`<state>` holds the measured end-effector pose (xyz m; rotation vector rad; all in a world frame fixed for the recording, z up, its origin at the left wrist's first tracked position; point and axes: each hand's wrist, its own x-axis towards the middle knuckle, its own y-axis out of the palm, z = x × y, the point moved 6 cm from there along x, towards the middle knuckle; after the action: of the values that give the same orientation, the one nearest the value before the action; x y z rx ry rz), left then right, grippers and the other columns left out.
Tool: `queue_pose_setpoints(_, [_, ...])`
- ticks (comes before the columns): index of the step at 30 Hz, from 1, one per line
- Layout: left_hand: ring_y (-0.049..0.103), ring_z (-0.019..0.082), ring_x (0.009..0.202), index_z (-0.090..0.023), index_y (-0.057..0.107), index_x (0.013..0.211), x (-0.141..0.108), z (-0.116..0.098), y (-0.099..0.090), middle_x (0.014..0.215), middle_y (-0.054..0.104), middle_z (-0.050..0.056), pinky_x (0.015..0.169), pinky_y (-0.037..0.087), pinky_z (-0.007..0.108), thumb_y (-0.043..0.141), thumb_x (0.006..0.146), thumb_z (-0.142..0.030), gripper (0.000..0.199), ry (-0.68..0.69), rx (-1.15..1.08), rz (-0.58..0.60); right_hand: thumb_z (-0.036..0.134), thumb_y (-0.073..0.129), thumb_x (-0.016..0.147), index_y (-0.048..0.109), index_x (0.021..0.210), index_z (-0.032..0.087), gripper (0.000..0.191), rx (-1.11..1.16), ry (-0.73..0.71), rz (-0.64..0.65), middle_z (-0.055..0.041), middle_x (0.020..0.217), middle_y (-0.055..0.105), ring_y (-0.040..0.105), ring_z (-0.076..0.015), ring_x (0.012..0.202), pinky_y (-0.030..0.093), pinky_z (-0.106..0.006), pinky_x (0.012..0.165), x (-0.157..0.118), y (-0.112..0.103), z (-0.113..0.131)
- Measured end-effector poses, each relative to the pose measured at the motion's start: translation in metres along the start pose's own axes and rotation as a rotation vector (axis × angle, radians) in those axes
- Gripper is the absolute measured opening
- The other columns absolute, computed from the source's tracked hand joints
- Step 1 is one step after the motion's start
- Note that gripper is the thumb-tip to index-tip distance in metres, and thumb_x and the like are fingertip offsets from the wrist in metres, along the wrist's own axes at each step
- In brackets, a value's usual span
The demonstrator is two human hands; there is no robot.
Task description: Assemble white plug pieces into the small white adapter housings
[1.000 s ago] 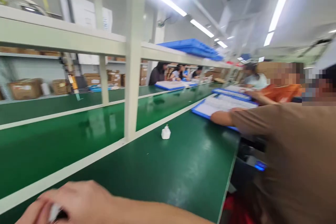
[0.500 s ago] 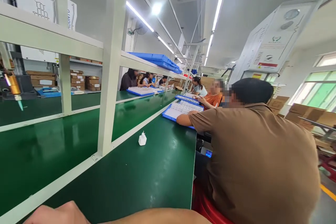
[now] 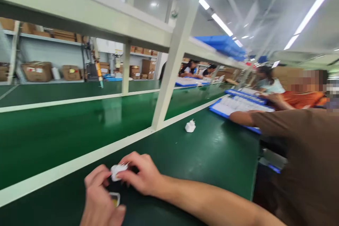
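The left hand (image 3: 99, 197) and right hand (image 3: 143, 174) seem clamped together on a small white plug (image 3: 118, 171), held above the green bench (image 3: 212, 162). A light, even fingertip grip steadies it. A small square piece (image 3: 114, 199) sits just below the plug.

Strip lights (image 3: 221, 24), cardboard boxes (image 3: 37, 71) — green benches (image 3: 53, 141)

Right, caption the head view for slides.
Left hand and right hand hold a white power adapter over a green workbench.
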<state>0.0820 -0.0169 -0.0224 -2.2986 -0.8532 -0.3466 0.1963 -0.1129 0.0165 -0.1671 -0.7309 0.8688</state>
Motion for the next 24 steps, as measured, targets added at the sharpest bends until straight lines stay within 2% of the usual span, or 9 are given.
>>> queue_pose_setpoints(2, [0.055, 0.025, 0.096, -0.022, 0.043, 0.124, -0.001, 0.001, -0.003, 0.115, 0.049, 0.012, 0.08, 0.055, 0.038, 0.061, 0.077, -0.047, 0.056, -0.077, -0.121, 0.069, 0.057, 0.064, 0.097, 0.062, 0.096, 0.014, 0.043, 0.037, 0.018, -0.018, 0.0, 0.07, 0.062, 0.057, -0.0103, 0.055, 0.043, -0.018, 0.052, 0.005, -0.006, 0.002])
queue_pose_setpoints(5, [0.053, 0.019, 0.094, -0.021, 0.028, 0.137, 0.002, 0.004, -0.005, 0.112, 0.05, 0.009, 0.082, 0.052, 0.032, 0.069, 0.08, -0.043, 0.074, -0.252, -0.337, 0.343, 0.049, 0.068, 0.097, 0.062, 0.091, 0.015, 0.036, 0.078, 0.006, -0.007, 0.0002, 0.072, 0.06, 0.053, -0.0105, 0.06, 0.043, -0.02, 0.058, 0.009, -0.011, 0.001])
queue_pose_setpoints(7, [0.053, 0.02, 0.097, -0.023, 0.038, 0.135, 0.006, 0.002, -0.008, 0.113, 0.052, 0.007, 0.083, 0.05, 0.029, 0.081, 0.07, -0.038, 0.079, -0.304, -0.34, 0.503, 0.046, 0.067, 0.097, 0.061, 0.09, 0.015, 0.033, 0.086, -0.021, 0.018, -0.0002, 0.073, 0.059, 0.052, -0.0111, 0.063, 0.042, -0.021, 0.059, 0.009, -0.011, 0.002])
queue_pose_setpoints(9, [0.054, 0.019, 0.095, -0.023, 0.053, 0.121, 0.011, 0.0, -0.01, 0.11, 0.055, 0.005, 0.082, 0.048, 0.027, 0.082, 0.07, -0.04, 0.061, -0.282, -0.262, 0.574, 0.044, 0.066, 0.097, 0.061, 0.091, 0.015, 0.03, 0.08, -0.059, 0.047, -0.0006, 0.074, 0.059, 0.051, -0.0117, 0.064, 0.042, -0.022, 0.06, 0.007, -0.008, 0.006])
queue_pose_setpoints(12, [0.054, 0.018, 0.089, -0.022, 0.062, 0.098, 0.013, -0.003, -0.004, 0.101, 0.057, 0.002, 0.077, 0.045, 0.026, 0.074, 0.08, -0.045, 0.032, -0.225, -0.175, 0.587, 0.041, 0.066, 0.098, 0.062, 0.091, 0.015, 0.027, 0.053, -0.151, 0.108, 0.0001, 0.072, 0.057, 0.048, -0.0113, 0.062, 0.04, -0.024, 0.059, 0.005, 0.001, 0.017])
queue_pose_setpoints(14, [0.055, 0.018, 0.084, -0.02, 0.06, 0.09, 0.013, -0.003, 0.0, 0.095, 0.057, 0.002, 0.072, 0.043, 0.026, 0.068, 0.084, -0.045, 0.027, -0.242, -0.162, 0.552, 0.041, 0.061, 0.101, 0.062, 0.091, 0.015, 0.028, -0.007, -0.255, 0.172, 0.0002, 0.071, 0.055, 0.047, -0.0116, 0.062, 0.038, -0.025, 0.06, 0.003, 0.008, 0.026])
queue_pose_setpoints(17, [0.057, 0.02, 0.083, -0.02, 0.058, 0.101, 0.013, -0.001, -0.001, 0.1, 0.061, 0.004, 0.069, 0.044, 0.026, 0.072, 0.078, -0.043, 0.034, -0.331, -0.181, 0.505, 0.042, 0.049, 0.109, 0.061, 0.093, 0.014, 0.034, -0.119, -0.309, 0.273, -0.0024, 0.076, 0.056, 0.049, -0.0134, 0.069, 0.039, -0.027, 0.063, 0.002, 0.016, 0.032])
queue_pose_setpoints(20, [0.06, 0.022, 0.095, -0.024, 0.054, 0.124, 0.014, 0.0, -0.007, 0.114, 0.062, 0.004, 0.076, 0.049, 0.026, 0.081, 0.071, -0.036, 0.061, -0.37, -0.286, 0.523, 0.047, 0.044, 0.11, 0.062, 0.098, 0.014, 0.039, -0.141, -0.266, 0.335, -0.005, 0.083, 0.059, 0.052, -0.0152, 0.075, 0.043, -0.028, 0.067, 0.002, 0.018, 0.029])
queue_pose_setpoints(24, [0.061, 0.019, 0.098, -0.025, 0.059, 0.119, 0.016, 0.002, -0.012, 0.113, 0.063, 0.002, 0.084, 0.051, 0.025, 0.077, 0.076, -0.029, 0.047, -0.373, -0.434, 0.545, 0.042, 0.051, 0.108, 0.062, 0.101, 0.014, 0.031, -0.098, -0.237, 0.31, -0.0049, 0.085, 0.06, 0.053, -0.0143, 0.074, 0.043, -0.027, 0.066, 0.002, 0.013, 0.025])
